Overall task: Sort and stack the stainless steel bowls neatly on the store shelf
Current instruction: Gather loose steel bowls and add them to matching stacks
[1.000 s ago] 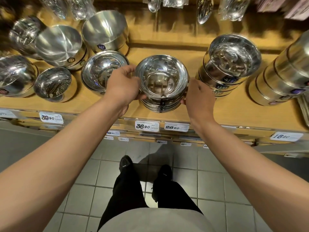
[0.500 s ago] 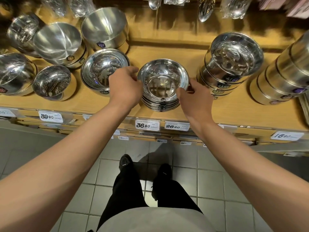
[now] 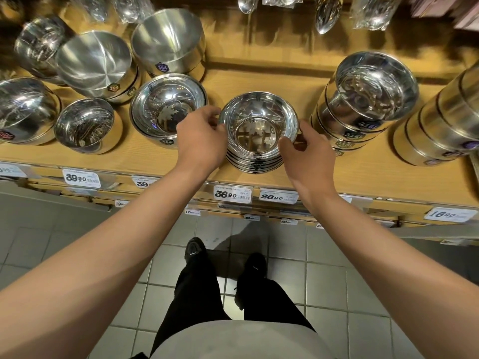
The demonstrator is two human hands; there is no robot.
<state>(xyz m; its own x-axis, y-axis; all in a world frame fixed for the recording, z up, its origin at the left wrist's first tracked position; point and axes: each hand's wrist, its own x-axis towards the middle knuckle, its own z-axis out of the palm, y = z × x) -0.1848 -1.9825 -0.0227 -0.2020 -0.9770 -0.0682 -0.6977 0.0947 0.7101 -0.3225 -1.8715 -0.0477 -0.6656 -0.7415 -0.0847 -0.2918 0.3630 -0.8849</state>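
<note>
A stack of several shiny steel bowls (image 3: 258, 128) stands on the wooden shelf (image 3: 293, 174) near its front edge. My left hand (image 3: 199, 141) cups the stack's left side, fingertips on the top bowl's rim. My right hand (image 3: 307, 154) presses the stack's right side, fingers curled round the lower bowls. Left of it sits a wider stack of bowls (image 3: 168, 107) marked 304. To the right rises a tall leaning stack of bowls (image 3: 368, 99).
More bowls stand at the left: a small one (image 3: 85, 124), a brushed one (image 3: 96, 63), a deep one (image 3: 168, 40). Another tall stack (image 3: 440, 120) is at the far right. Price tags (image 3: 232, 194) line the shelf edge. Bagged utensils hang above.
The stack has been lowered from a lifted, tilted hold onto the shelf and shifted slightly back. Both hands stay on its sides, my right hand now lower on it.
</note>
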